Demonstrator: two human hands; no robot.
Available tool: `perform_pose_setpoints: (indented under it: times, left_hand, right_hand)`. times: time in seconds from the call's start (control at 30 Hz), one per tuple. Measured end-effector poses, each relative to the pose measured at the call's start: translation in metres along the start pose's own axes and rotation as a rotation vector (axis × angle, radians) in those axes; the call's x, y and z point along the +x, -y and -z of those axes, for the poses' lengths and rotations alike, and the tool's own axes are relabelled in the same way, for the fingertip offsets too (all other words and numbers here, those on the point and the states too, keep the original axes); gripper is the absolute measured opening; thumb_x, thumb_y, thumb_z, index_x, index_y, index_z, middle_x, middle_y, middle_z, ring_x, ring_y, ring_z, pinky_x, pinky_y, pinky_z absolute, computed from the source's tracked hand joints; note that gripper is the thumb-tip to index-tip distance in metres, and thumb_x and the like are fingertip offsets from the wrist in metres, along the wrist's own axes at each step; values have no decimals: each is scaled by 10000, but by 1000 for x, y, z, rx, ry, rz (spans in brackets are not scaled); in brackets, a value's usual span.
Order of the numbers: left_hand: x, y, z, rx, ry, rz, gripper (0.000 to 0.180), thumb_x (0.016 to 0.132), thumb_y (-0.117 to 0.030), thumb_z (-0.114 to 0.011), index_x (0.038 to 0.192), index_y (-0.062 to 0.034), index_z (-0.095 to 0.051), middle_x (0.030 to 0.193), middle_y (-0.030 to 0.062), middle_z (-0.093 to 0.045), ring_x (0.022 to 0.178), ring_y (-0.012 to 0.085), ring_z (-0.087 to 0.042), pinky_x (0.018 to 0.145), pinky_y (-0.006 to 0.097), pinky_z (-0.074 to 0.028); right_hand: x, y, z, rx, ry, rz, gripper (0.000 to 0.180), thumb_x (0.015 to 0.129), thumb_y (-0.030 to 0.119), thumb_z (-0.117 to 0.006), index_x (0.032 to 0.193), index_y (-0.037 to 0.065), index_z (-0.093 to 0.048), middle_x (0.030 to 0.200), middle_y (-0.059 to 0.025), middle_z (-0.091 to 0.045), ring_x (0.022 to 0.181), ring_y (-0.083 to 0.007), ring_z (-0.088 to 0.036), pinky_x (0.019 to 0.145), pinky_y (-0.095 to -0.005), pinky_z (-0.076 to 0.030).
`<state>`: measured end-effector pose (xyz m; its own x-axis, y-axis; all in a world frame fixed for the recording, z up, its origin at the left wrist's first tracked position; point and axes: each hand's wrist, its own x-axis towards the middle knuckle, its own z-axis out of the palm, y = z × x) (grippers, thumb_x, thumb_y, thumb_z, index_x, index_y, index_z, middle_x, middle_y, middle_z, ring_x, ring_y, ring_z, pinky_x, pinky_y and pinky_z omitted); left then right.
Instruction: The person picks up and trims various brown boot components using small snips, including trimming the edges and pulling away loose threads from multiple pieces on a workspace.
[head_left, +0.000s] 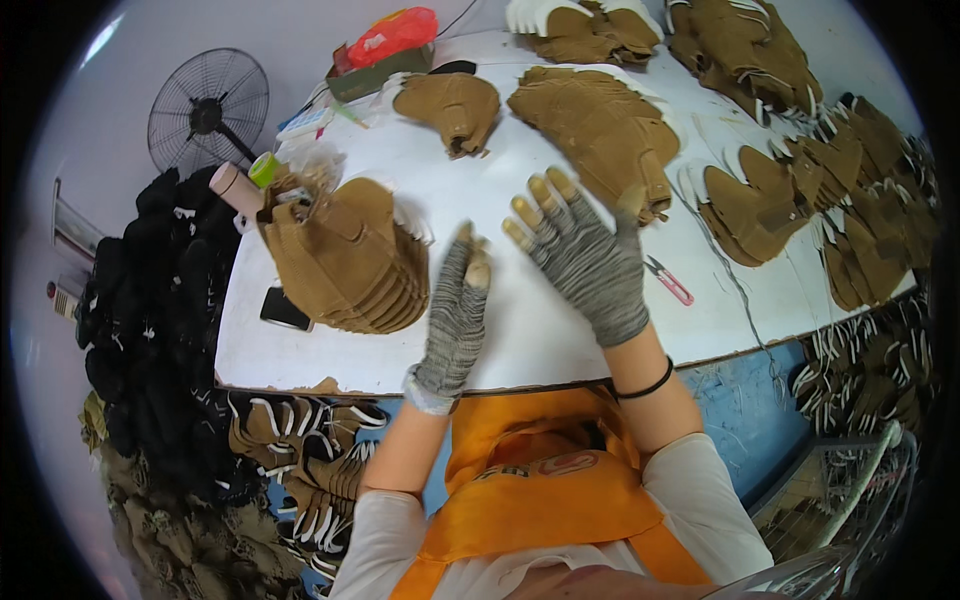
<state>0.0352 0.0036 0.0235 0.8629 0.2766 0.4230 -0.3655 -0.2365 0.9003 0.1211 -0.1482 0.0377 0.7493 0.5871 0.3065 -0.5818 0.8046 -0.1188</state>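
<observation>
Both my hands wear grey knitted gloves with yellowish fingertips and are held over the white table (540, 350). My left hand (458, 310) is turned on edge, fingers stretched out, holding nothing. Just left of it stands a stack of brown suede shoe uppers (350, 265) with white edging. Palm down, my right hand (590, 262) has its fingers spread and nothing in them. Its thumb comes close to the near end of a longer pile of brown uppers (600, 135). Right of that wrist lies a pair of red-handled thread snips (670, 280).
A small brown pile (450, 105), a box with a red bag (385, 55), a pink bottle (235, 188) and a black phone (286, 308) sit on the table. More uppers (755, 210) lie at right with loose threads. A fan (208, 112) stands far left; a wire cart (830, 490) at lower right.
</observation>
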Motion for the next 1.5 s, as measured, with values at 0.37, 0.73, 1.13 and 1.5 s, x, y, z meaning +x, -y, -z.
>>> perform_pose_setpoints:
  times: [0.37, 0.73, 1.13, 1.5]
  left_hand:
    - [-12, 60, -15, -1190, -256, 477, 219, 945, -265, -525, 900, -52, -548, 770, 50, -578, 717, 143, -548, 691, 290, -481]
    - [-80, 3, -67, -569, 7, 389, 644, 864, -624, -484, 1103, -27, -518, 1034, 38, -525, 980, 161, -486, 918, 326, -389]
    - [-34, 2, -12, -1147, -126, 315, 328, 971, -370, -449, 954, -70, -582, 686, -11, -607, 594, 124, -580, 653, 304, -519]
    - [-44, -2, -19, -1196, -40, 247, 220, 933, -310, -539, 960, -91, -554, 873, 56, -581, 812, 178, -567, 770, 327, -474]
  right_hand:
    - [-69, -25, 22, -1119, 135, -146, 375, 1004, 266, -369, 1154, -29, -544, 1141, -98, -585, 1146, -187, -513, 1043, -328, -368]
    - [-107, -15, 20, -558, 42, -101, 560, 970, 402, -421, 1276, -66, -445, 1237, -140, -548, 1172, -197, -497, 1044, -319, -344]
    - [-119, -12, -4, -800, 214, -185, 501, 989, 391, -375, 1330, 33, -456, 1338, -99, -482, 1289, -186, -392, 1083, -316, -271]
    - [-117, -26, 18, -1149, 266, -158, 413, 963, 216, -454, 1316, 2, -448, 1330, -101, -478, 1228, -156, -428, 1032, -300, -337]
